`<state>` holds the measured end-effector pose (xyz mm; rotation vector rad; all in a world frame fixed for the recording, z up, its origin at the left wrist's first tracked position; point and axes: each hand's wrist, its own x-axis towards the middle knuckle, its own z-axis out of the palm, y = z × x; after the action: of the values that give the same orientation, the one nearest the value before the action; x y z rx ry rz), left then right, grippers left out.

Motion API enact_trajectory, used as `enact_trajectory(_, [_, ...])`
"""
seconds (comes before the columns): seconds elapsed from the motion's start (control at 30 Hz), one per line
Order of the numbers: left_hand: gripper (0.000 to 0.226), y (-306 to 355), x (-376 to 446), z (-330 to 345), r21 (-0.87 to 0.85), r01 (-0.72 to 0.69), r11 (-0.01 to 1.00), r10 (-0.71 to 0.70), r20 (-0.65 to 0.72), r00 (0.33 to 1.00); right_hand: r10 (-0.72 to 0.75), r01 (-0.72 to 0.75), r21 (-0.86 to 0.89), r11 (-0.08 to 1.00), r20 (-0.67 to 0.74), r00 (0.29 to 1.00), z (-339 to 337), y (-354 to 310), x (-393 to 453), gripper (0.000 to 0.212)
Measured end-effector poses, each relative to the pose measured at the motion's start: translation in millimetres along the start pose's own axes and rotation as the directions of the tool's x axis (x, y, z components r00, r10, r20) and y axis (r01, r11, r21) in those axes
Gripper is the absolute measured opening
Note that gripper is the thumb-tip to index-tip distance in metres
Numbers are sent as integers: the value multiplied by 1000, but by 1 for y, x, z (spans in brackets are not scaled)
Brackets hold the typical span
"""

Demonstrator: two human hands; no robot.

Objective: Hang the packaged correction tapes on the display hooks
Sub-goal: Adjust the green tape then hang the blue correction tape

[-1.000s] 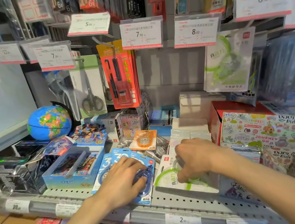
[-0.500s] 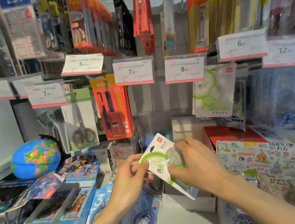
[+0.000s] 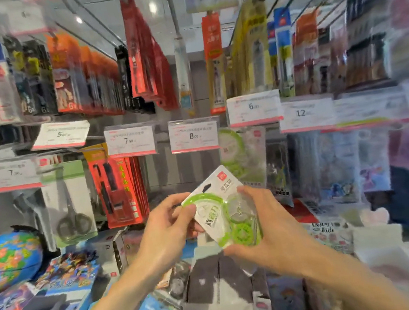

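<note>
Two hands on one tape pack | our left hand pinches its left edge, right hand fingers clamp its lower right | pack mid-air, tilted, below the 8.00 tag | step: carrying to hook | next: line its slot onto the hook beside the hung green pack.

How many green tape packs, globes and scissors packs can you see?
Green tape packs: 2, the held pack and the hanging pack
Globe: 1
Scissors pack: 1
Total: 4
</note>
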<state>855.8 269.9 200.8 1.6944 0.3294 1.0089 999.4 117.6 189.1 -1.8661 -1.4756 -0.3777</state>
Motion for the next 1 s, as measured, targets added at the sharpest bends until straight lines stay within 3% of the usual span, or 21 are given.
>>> enact_trajectory(0.17, [16, 20, -3, 49, 70, -100, 992, 95, 68, 993, 50, -49, 16, 999, -65, 997, -35, 27, -21, 100])
enact_trajectory(0.23, [16, 26, -2, 60, 183, -180, 966, 169, 77, 983, 67, -64, 32, 997, -125, 990, -43, 34, -26, 99])
enact_trajectory(0.3, [18, 30, 3, 61, 425, -310, 850, 314, 64, 947, 86, -78, 52, 996, -165, 983, -51, 37, -30, 94])
enact_trajectory(0.4, [28, 49, 11, 53, 669, -472, 574, 557, 104, 824, 113, -109, 31, 994, -218, 969, -57, 37, -33, 91])
enact_trajectory(0.57, [43, 91, 42, 40, 793, -565, 230, 696, 272, 665, 170, -163, 49, 985, -306, 937, -54, 31, -28, 93])
enact_trajectory(0.73, [41, 109, 66, 40, 775, -629, 56, 676, 434, 595, 209, -192, 82, 978, -356, 911, -47, 27, -18, 94])
enact_trajectory(0.87, [32, 117, 74, 37, 748, -661, 62, 699, 440, 563, 209, -182, 106, 977, -380, 901, -41, 24, -13, 93])
enact_trajectory(1.0, [34, 120, 77, 34, 734, -669, 121, 711, 406, 574, 196, -166, 108, 980, -411, 890, -39, 17, -7, 93])
